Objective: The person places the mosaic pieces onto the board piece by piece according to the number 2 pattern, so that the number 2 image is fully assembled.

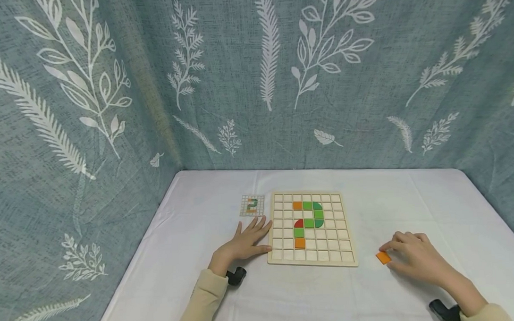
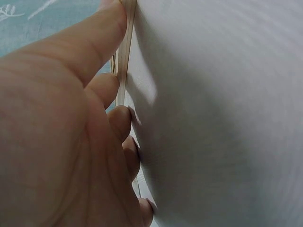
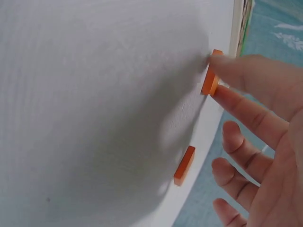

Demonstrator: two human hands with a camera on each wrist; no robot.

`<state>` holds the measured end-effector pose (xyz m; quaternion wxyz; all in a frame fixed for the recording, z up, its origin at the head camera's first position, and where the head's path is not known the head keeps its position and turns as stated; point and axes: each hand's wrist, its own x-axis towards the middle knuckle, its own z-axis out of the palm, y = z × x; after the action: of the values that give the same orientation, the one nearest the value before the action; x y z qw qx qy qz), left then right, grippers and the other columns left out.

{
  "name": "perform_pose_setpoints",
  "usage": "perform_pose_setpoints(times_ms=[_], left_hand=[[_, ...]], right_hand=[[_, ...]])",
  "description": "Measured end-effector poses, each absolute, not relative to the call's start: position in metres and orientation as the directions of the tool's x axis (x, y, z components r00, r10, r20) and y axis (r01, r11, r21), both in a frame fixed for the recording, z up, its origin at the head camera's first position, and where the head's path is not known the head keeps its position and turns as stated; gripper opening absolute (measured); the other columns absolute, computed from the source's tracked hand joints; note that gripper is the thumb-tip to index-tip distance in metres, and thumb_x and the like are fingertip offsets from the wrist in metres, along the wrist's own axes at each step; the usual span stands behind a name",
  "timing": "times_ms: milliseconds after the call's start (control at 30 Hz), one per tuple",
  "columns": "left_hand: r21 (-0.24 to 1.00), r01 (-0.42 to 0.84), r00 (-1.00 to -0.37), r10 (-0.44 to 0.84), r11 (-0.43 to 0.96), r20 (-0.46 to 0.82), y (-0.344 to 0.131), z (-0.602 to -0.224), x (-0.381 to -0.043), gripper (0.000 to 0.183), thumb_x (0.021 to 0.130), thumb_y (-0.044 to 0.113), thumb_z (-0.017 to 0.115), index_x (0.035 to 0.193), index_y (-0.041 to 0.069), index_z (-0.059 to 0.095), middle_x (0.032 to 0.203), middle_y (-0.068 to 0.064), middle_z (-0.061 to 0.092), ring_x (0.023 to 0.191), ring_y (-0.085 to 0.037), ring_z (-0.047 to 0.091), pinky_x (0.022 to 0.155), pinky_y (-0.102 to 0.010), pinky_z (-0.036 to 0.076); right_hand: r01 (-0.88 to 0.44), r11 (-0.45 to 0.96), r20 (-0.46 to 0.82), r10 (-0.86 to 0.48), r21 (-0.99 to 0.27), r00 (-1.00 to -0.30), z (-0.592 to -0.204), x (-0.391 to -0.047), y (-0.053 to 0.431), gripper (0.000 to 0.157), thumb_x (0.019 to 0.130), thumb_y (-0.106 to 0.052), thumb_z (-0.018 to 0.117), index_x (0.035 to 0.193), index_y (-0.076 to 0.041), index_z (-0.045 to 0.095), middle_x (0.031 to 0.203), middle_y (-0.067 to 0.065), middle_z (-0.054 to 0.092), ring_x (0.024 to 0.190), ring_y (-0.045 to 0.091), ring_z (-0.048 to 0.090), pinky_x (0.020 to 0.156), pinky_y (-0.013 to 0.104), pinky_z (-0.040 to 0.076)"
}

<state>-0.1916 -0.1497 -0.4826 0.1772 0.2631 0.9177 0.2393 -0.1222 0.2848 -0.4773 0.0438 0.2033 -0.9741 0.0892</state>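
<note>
My right hand [image 1: 419, 259] pinches an orange square tile [image 1: 383, 257] between thumb and index finger, low over the table to the right of the wooden grid board [image 1: 332, 245]. The other fingers stay off it. A second orange tile [image 3: 184, 165] lies on the cloth in the right wrist view; in the head view it is hidden. With fingers spread, my left hand [image 1: 244, 242] rests at the board's left edge, its thumb and fingertips touching the rim. Several orange, green and red tiles, some with a rounded corner, form a question-mark-like shape in the board's squares, including a red one [image 1: 299, 223].
A small printed card [image 1: 244, 211] with a coloured grid pattern lies left of the board's upper corner. White cloth [image 1: 394, 198] covers the table. Behind and at the sides hangs a blue-green curtain [image 1: 237, 76] with white leaf prints.
</note>
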Motion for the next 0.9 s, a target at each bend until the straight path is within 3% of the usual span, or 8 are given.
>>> perform_pose_setpoints(times_ms=[667,900], left_hand=[[0.508,0.414,-0.796,0.571,0.755,-0.200,-0.152,-0.488,-0.194,0.071,0.092,0.046,0.051,0.149,0.017,0.021,0.155,-0.010,0.012,0.143,-0.031,0.002,0.108,-0.063,-0.007],[0.503,0.414,-0.797,0.569,0.759,-0.203,-0.153,-0.489,-0.194,0.071,0.092,0.045,0.051,0.149,0.017,0.020,0.155,-0.009,0.012,0.143,-0.030,0.001,0.109,-0.062,-0.007]], right_hand=[[-0.408,0.896,0.149,-0.385,-0.176,-0.911,-0.476,-0.131,0.277,0.017,0.069,-0.028,0.079,0.082,-0.030,0.067,0.078,-0.017,0.049,0.075,0.008,0.050,0.080,0.047,0.036],[-0.462,0.867,0.196,-0.427,-0.188,-0.883,-0.475,-0.135,0.265,0.018,0.069,-0.027,0.079,0.081,-0.031,0.067,0.078,-0.019,0.049,0.075,0.005,0.049,0.078,0.042,0.035]])
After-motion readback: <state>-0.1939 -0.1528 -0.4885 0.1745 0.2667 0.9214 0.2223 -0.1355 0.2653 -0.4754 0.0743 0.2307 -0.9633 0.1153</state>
